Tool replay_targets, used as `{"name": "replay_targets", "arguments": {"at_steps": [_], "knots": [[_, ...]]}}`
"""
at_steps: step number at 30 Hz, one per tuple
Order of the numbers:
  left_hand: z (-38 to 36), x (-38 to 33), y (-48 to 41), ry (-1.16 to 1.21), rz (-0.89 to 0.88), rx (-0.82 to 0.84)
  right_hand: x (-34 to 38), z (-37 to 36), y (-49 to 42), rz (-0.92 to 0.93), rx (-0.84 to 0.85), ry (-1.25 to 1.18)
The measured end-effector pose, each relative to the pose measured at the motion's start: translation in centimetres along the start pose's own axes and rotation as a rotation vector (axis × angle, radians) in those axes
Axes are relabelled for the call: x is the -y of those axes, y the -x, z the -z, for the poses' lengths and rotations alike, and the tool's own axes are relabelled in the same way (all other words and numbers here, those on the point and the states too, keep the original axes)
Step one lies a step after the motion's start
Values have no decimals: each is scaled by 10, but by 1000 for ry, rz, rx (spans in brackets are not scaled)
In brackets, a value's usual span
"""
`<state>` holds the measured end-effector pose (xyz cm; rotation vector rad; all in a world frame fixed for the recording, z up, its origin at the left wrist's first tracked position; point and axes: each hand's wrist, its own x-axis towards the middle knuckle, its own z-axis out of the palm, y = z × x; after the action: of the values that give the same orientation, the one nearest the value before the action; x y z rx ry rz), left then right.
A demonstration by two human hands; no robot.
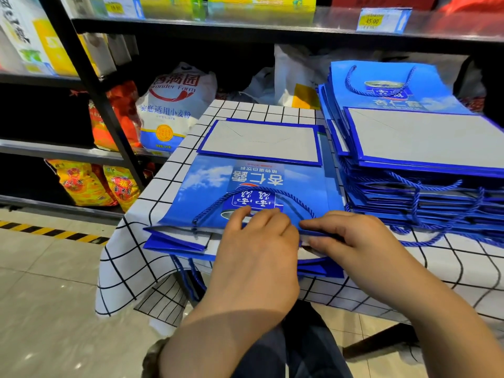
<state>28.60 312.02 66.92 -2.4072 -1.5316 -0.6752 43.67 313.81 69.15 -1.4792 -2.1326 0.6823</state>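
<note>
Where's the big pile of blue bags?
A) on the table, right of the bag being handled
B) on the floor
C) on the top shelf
A: the pile of bags lies on the checked cloth, right of the flat bag that the left hand and right hand pinch.

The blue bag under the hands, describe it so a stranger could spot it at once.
On the table with the black-grid white cloth lie two piles of flat blue bags. Skip the tall right stack; take the low left pile. It is the top bag there, its near rim held by the left hand and right hand.
</note>
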Motion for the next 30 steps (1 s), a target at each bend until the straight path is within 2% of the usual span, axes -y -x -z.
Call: {"name": "replay_targets", "arguments": {"at_steps": [3,7,12,16,21,26,28,30], "knots": [[5,6,2,1,-49,47,-3,1,1,-3,-15,26],[7,10,10,45,-19,12,-2,5,2,-80,11,-202],[2,8,17,126,79,-76,0,-9,-8,-145,-192,-203],[5,8,16,99,82,-55,-1,-16,-10,-183,-276,-299],[4,10,8,31,-24,29,-2,-23,-8,-70,-309,-141],[12,20,-3,61,-70,95,-5,-17,4,57,-711,-242],[13,23,-10,61,-59,38,-3,-16,9,71,-815,-325],[17,18,-14,120,36,-70,0,-20,10,74,-865,-453]]}}
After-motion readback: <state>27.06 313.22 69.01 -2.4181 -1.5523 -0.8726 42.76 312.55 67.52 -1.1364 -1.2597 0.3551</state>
